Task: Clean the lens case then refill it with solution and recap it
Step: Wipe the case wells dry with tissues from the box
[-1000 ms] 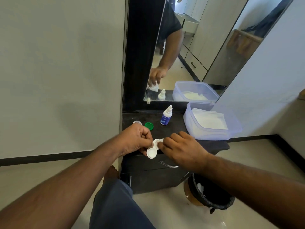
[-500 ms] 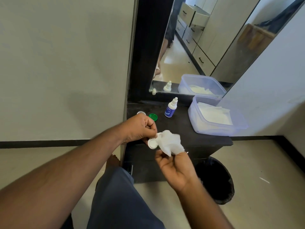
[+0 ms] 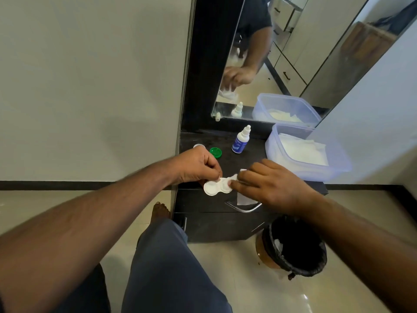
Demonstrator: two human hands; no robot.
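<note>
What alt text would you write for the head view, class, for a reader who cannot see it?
The left hand pinches an uncapped white lens case while the right hand wipes it with a tissue. Behind stand a solution bottle, green cap, white cap and tub of tissues.

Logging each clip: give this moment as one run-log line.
step: wiping case | left hand: holds case | right hand: presses tissue into case | caps: off | bottle: upright, untouched

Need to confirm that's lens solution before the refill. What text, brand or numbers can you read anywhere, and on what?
Bottle: blue label with pale markings, too blurred to read.
Green cap: no legible marking.
Lens case: no text visible.
Nothing else carries readable text.
</note>
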